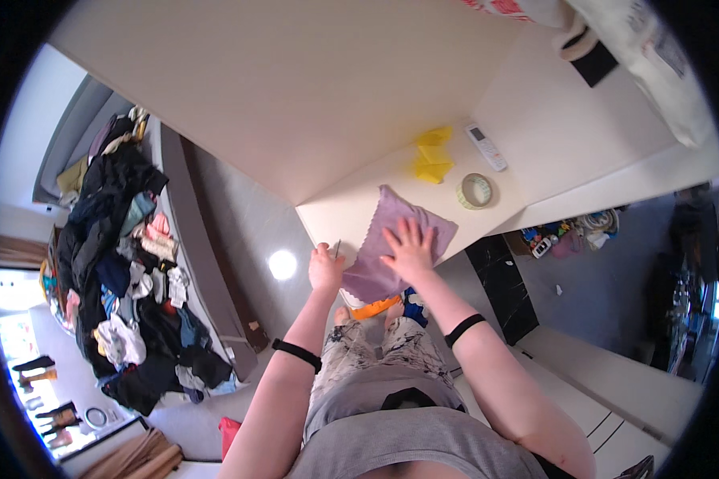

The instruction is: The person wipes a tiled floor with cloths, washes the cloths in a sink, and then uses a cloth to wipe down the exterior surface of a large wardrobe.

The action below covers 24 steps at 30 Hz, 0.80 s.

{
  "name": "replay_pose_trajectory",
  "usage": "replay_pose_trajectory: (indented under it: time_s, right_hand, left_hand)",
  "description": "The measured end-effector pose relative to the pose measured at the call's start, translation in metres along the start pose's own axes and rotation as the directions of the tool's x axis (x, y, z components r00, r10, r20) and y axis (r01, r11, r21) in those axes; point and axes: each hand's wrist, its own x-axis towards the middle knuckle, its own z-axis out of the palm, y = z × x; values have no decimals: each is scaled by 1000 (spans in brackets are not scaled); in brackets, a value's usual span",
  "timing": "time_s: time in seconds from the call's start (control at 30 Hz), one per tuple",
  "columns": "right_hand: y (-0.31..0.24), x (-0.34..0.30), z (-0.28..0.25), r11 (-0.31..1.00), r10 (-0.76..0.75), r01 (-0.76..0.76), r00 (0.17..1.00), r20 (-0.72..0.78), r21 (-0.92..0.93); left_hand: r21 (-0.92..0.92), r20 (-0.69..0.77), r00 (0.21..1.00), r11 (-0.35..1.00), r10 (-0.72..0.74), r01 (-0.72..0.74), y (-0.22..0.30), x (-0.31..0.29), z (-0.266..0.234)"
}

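Note:
A purple cloth [375, 259] with zigzag-cut edges lies on the white shelf top [327, 215] in front of me. It reaches over the near edge of the surface. Fingers spread, my right hand [411, 249] presses flat on the cloth's right half. My left hand [325, 267] is closed at the left edge of the cloth, by the shelf's corner. From its fingers sticks up a thin dark stick-like thing [338, 248], too small to name. Whether the left hand also touches the cloth, I cannot tell.
Behind the cloth lie crumpled yellow material [433, 156], a roll of tape [474, 191] and a white remote control [486, 147]. A tall panel [295, 96] rises at the back left. Clothes [128, 263] are heaped on a bed at left; toys [543, 243] lie right.

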Motion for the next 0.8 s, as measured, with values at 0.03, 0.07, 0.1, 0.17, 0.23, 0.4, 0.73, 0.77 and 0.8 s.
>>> replay_pose_trajectory:
  time_s: [0.03, 0.07, 0.1, 0.17, 0.23, 0.4, 0.73, 0.77, 0.8]
  right_hand:
    - [15, -5, 5, 999, -27, 27, 999, -29, 18]
    - [28, -9, 10, 998, -51, 53, 997, -61, 37]
    - [35, -15, 11, 995, -69, 72, 996, -47, 64]
    - [41, -31, 13, 991, -80, 80, 997, -5, 103]
    - [45, -39, 15, 991, -62, 55, 996, 56, 121]
    - [31, 41, 7, 986, 103, -100, 995, -9, 135]
    - [-138, 120, 30, 946, -323, 325, 944, -63, 22]
    - [-142, 109, 34, 897, -442, 442, 896, -29, -10]
    - [-135, 94, 31, 861, -507, 507, 862, 10, 29]
  left_hand:
    - [-8, 4, 1000, 1000, -10, 10, 2, 0, 5]
    - [-14, 7, 1000, 1000, -17, 17, 3, 1, 8]
    - [-28, -30, 1000, 1000, 3, -4, 0, 5, 12]
    - [39, 18, 1000, 999, 17, -18, 0, 10, 11]
    - [120, 82, 996, 992, 18, -28, 4, 17, 10]
    - [248, 152, 987, 965, 49, -86, 2, 21, 11]
    - [-512, -56, 986, 852, -157, 107, -60, 5, -72]
    - [-614, -51, 985, 783, -167, 101, -67, 8, -70]
    - [-682, -8, 982, 719, -188, 132, -64, 9, -74]
